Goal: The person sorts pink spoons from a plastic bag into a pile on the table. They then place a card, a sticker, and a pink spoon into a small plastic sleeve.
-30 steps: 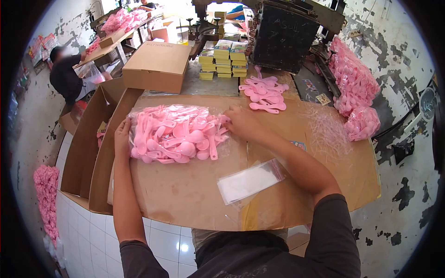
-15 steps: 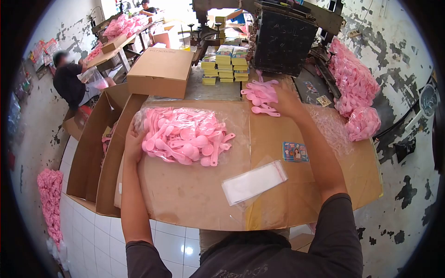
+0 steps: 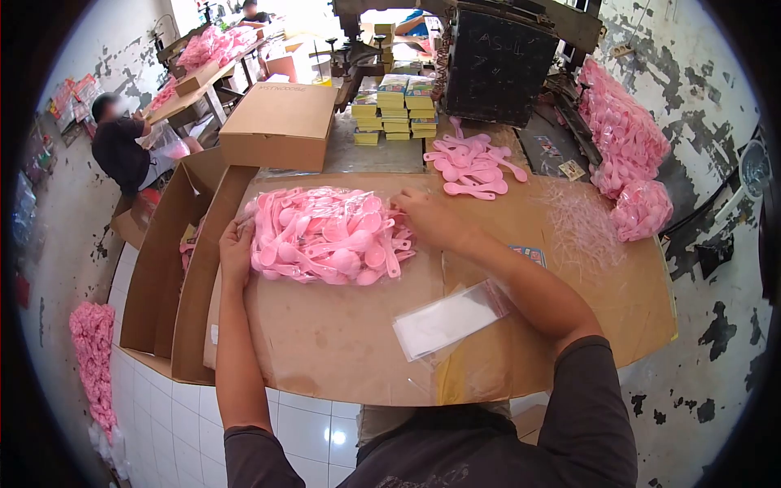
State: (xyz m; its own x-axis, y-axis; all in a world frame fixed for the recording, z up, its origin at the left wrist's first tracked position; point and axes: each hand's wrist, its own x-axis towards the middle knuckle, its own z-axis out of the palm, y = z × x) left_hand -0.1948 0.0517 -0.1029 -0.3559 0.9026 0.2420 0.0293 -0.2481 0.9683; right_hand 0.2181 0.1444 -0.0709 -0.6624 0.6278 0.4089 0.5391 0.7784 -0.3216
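A clear plastic bag full of pink spoons [image 3: 325, 236] lies on the cardboard-covered table [image 3: 325, 350]. My left hand [image 3: 237, 244] is closed on the bag's left edge. At the bag's upper right side is my right hand [image 3: 427, 218], fingers bent together at the plastic; what they pinch is too small to make out. Behind it lies a loose pile of pink spoons [image 3: 472, 167]. Clear plastic sleeves [image 3: 447, 321] rest nearer to me, and a small printed card [image 3: 529, 255] shows partly behind my right forearm.
A closed carton [image 3: 277, 122] and stacks of yellow-edged cards [image 3: 395, 106] stand at the back, beside a black metal box [image 3: 498, 69]. An open carton [image 3: 167, 276] adjoins the table's left side. Bagged spoons [image 3: 622, 130] lie at right. A person [image 3: 126, 150] sits at far left.
My right hand has moved left and nearer, from the loose spoon pile to the bag's right side, uncovering the pile. My right forearm now partly covers the printed card.
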